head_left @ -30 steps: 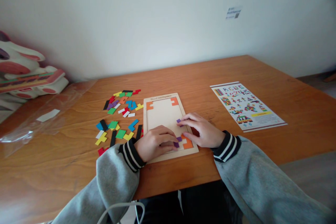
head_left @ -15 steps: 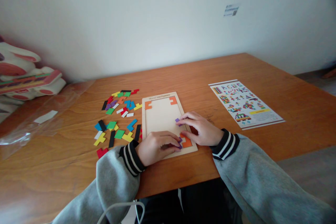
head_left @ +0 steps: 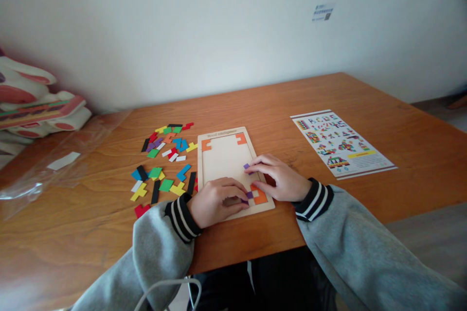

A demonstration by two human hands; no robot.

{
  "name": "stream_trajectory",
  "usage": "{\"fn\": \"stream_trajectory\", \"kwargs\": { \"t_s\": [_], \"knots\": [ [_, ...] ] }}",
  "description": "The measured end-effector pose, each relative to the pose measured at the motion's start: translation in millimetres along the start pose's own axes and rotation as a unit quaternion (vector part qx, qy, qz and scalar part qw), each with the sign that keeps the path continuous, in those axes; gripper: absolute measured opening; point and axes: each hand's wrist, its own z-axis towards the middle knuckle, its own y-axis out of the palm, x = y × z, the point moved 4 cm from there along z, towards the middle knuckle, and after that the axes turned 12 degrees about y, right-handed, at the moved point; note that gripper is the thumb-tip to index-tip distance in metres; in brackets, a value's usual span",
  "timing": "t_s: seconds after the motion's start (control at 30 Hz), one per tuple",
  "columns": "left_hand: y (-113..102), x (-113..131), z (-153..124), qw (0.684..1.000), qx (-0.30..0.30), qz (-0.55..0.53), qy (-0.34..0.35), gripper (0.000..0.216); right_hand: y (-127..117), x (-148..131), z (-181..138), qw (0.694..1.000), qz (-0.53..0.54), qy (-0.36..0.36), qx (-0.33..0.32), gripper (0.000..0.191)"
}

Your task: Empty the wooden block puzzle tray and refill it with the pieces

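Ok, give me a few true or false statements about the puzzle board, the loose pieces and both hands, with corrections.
1. Both hands rest on the wooden puzzle board. True.
2. The loose coloured pieces lie right of the board. False: they lie to its left.
3. The left hand touches a purple piece. True.
4. The printed sheet lies under the right hand. False: it lies apart, further right.
5. The board is full. False: mostly bare.

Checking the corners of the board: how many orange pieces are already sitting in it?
3. One orange piece in the far left corner, one in the far right corner, one in the near right corner beside the right hand. The left hand may hide more.
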Motion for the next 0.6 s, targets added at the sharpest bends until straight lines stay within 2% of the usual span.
{"fn": "stream_trajectory", "kwargs": {
  "t_s": [0.13, 0.33, 0.6],
  "knots": [
    [-0.7, 0.5, 0.1, 1.000, 0.003, -0.019, -0.012, 0.012, -0.1, 0.2, 0.2, 1.000, 0.003, -0.002, 0.002, 0.031],
    [-0.6, -2.5, -2.3, 0.997, 0.033, -0.033, -0.067, 0.012, -0.3, -0.7, 0.2, 1.000, 0.001, 0.001, 0.000, 0.032],
    [-3.5, -0.9, -0.9, 0.999, 0.003, -0.021, -0.037, 0.010, 0.0, -0.6, 0.9, 1.000, 0.009, 0.000, 0.000, 0.031]
  ]
}}
